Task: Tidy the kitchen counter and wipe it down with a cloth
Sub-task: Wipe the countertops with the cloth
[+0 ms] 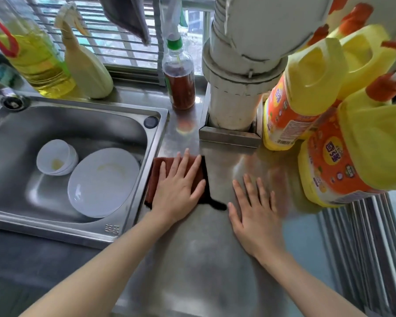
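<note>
A folded reddish-brown cloth (pixel 157 170) lies on the steel counter (pixel 192 259) just right of the sink. My left hand (pixel 177 191) presses flat on the cloth with straight, spread fingers. My right hand (pixel 254 216) rests flat on the bare counter to the right, fingers straight, holding nothing. A steel box (pixel 229 138) around the base of a thick white pipe (pixel 236 88) stands just beyond the cloth.
The sink (pixel 78 124) on the left holds a white plate (pixel 103 181) and stacked bowls (pixel 56 157). Behind it stand an oil jug (pixel 32 58), a spray bottle (pixel 85 65) and a sauce bottle (pixel 180 81). Yellow detergent jugs (pixel 343 143) crowd the right; a ribbed rack (pixel 364 236) lies below them.
</note>
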`<state>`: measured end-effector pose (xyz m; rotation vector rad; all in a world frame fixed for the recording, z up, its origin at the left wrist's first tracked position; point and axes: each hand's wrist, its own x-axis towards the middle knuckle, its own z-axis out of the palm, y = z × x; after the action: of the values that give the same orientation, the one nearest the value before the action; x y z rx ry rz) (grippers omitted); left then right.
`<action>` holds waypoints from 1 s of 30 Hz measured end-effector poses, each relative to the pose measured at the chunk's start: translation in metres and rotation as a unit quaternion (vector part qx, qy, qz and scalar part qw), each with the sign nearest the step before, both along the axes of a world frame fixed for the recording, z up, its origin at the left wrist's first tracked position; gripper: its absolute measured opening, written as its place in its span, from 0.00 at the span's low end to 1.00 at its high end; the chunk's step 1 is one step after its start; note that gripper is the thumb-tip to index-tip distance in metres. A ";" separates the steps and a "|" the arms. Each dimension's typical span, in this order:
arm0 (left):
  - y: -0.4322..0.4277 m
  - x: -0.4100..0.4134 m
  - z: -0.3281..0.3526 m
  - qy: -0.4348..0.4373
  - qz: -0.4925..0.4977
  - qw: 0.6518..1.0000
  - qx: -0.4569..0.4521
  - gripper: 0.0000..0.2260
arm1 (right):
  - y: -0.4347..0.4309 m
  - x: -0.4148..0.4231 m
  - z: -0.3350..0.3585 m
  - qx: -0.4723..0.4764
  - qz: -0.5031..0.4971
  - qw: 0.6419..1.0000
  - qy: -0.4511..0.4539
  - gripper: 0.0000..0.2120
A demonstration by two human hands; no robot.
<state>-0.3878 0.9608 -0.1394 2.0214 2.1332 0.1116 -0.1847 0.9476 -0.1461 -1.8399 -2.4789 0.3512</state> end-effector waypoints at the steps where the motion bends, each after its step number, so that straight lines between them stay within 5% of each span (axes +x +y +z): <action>1: -0.018 0.003 0.001 -0.012 -0.008 1.000 -0.005 0.31 | 0.000 0.000 0.001 -0.004 0.002 1.000 -0.002 0.29; 7: -0.131 0.027 -0.004 0.027 0.009 1.000 -0.012 0.41 | 0.000 -0.001 0.006 -0.020 0.012 1.000 0.003 0.30; 15: -0.198 -0.016 0.004 0.047 0.088 0.995 0.018 0.27 | -0.032 -0.032 0.012 0.042 -0.051 0.994 0.082 0.28; 20: -0.234 -0.075 0.003 0.061 0.142 0.988 0.016 0.27 | -0.121 -0.126 0.025 0.050 0.045 0.981 0.183 0.24; 26: -0.229 -0.174 0.006 0.020 0.273 0.961 -0.027 0.32 | -0.142 -0.166 0.006 -0.007 0.040 0.996 0.081 0.31; 30: -0.230 -0.174 0.003 0.007 0.226 0.974 -0.004 0.31 | -0.141 -0.169 0.004 -0.027 0.046 0.999 0.007 0.31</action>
<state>-0.5613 0.7303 -0.1367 1.4998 2.5567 0.1547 -0.3542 0.8068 -0.1425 -1.7390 -2.5750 0.4389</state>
